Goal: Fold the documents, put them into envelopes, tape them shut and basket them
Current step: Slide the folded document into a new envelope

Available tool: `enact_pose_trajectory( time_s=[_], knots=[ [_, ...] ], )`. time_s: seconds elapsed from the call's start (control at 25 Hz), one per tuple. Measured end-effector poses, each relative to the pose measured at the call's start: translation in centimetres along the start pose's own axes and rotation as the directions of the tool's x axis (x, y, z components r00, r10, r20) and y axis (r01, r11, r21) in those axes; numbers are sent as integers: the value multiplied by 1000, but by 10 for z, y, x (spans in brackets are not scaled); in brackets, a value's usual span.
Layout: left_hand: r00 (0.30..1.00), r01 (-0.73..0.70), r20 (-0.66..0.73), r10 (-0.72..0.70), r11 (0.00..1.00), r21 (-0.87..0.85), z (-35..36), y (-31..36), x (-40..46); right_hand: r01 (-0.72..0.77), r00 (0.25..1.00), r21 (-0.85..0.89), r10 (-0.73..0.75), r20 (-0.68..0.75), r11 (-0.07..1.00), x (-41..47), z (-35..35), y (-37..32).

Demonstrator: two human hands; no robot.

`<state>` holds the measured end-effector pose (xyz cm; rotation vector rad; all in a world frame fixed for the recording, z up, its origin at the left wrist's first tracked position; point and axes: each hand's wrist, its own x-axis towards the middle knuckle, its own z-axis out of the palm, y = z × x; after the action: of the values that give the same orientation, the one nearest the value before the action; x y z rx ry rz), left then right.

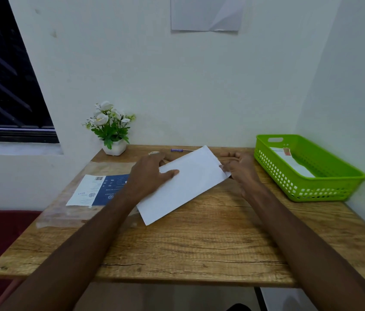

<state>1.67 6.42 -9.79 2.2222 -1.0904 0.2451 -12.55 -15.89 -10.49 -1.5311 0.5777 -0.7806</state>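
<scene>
Both hands on the white envelope (181,182), lying slanted mid-counter. The left hand (152,173) presses it flat, fingers spread; the right hand (240,170) pinches its far right end, grip closed on the paper edge. Best bet here: keep that left palm firm so the envelope can't skid, and work the end squarely. Green basket (334,173) sits far right, an envelope already inside. Wood-grain counter (199,248); clear sleeve with a blue printed sheet (100,189) left, potted flowers (112,129), tape roll (154,153) and pen (181,150) by the white wall, dark window left.
</scene>
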Motion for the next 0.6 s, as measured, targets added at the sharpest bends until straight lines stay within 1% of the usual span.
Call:
enact_pose_trajectory(
  time_s=[0.08, 0.2, 0.28, 0.36, 0.48, 0.52, 0.6],
  knots=[
    [998, 53, -12, -56, 986, -158, -1, 1, 1, -26, 999, 32, 27, -18, 999, 2, 1, 2],
    [984, 162, -11, -177, 925, -343, -3, 2, -2, -82, 995, 79, 77, 70, 993, 1, 4, 6],
    [973, 220, 34, -228, 873, -435, -3, 4, -5, -98, 991, 71, 90, 103, 993, 0, 4, 9],
    [960, 277, 112, -255, 836, -474, -3, 6, -6, -107, 991, 85, 99, 95, 991, 2, 3, 10],
    [933, 352, 248, -261, 803, -480, -2, 8, -4, -147, 986, 178, 130, 99, 973, 7, -1, 11],
    [923, 374, 285, -259, 781, -500, -1, 9, -4, -165, 982, 200, 143, 121, 966, 8, -1, 11],
    [917, 387, 316, -243, 737, -554, 1, 11, -4, -200, 967, 189, 163, 194, 961, 9, 1, 13]
  ],
)
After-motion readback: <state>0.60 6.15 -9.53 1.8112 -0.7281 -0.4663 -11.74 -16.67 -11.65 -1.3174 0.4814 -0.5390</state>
